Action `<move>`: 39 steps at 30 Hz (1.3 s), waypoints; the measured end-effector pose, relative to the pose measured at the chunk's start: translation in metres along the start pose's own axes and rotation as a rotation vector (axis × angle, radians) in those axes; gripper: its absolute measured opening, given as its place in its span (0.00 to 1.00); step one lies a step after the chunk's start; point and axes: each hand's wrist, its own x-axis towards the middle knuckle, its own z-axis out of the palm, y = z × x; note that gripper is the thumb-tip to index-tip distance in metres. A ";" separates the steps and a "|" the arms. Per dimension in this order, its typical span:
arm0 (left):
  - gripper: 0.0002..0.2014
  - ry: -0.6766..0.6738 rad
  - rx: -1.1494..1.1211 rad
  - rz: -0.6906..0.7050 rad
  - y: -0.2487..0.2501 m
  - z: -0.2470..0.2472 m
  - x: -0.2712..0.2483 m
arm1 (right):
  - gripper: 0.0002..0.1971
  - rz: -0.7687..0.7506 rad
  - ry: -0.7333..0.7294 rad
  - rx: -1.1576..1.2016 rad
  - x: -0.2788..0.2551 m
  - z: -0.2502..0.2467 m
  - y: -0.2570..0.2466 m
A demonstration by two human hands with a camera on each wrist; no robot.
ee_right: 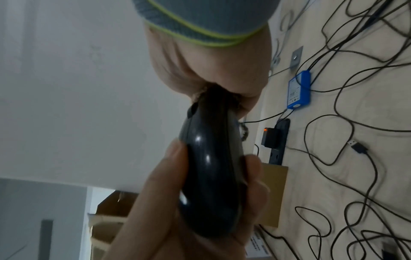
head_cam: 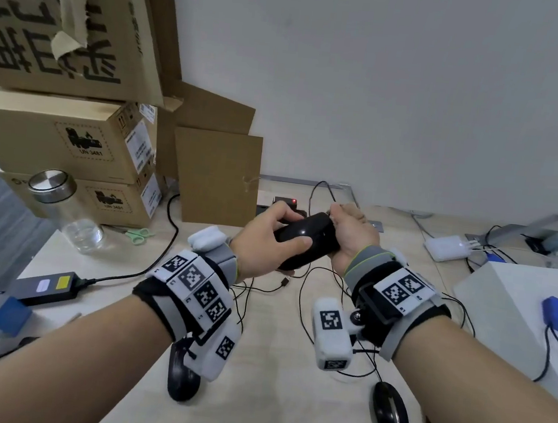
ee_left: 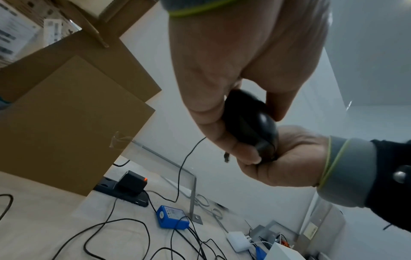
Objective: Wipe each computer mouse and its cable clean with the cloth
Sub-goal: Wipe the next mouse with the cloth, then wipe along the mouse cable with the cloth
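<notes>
A glossy black mouse (head_cam: pixel 305 240) is held up above the table between both hands. My left hand (head_cam: pixel 294 228) grips its rear half, thumb on one side and fingers on the other (ee_right: pixel 155 202). My right hand (head_cam: pixel 348 225) is curled round the front end (ee_right: pixel 211 73), hiding the wheel and buttons. A fuzzy brownish edge (ee_right: pixel 198 95) shows inside that grip; I cannot tell whether it is the cloth. The mouse's thin black cable (head_cam: pixel 319 188) loops up from the front end and down to the table (ee_left: pixel 184 167). Two more black mice (head_cam: pixel 182 378) (head_cam: pixel 390 421) lie near me.
Stacked cardboard boxes (head_cam: pixel 61 140) fill the left. A glass jar (head_cam: pixel 64 213), green scissors (head_cam: pixel 139 234) and a black power adapter (head_cam: pixel 46 286) lie before them. Tangled cables (ee_right: pixel 355 158), a power strip (ee_left: pixel 124 191), a blue adapter (ee_left: pixel 172 219), a white charger (head_cam: pixel 446 248) and a white box (head_cam: pixel 515 305) crowd the back and right.
</notes>
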 end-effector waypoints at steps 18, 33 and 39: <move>0.11 -0.227 0.342 -0.269 -0.085 -0.008 -0.019 | 0.11 0.107 -0.214 0.001 0.001 -0.023 -0.004; 0.12 -0.352 0.630 -0.524 -0.180 0.034 -0.037 | 0.12 0.137 -0.302 -0.183 0.004 -0.022 -0.024; 0.13 -0.490 0.726 -0.548 -0.189 0.036 -0.039 | 0.14 0.082 -0.312 -0.071 0.009 -0.032 -0.010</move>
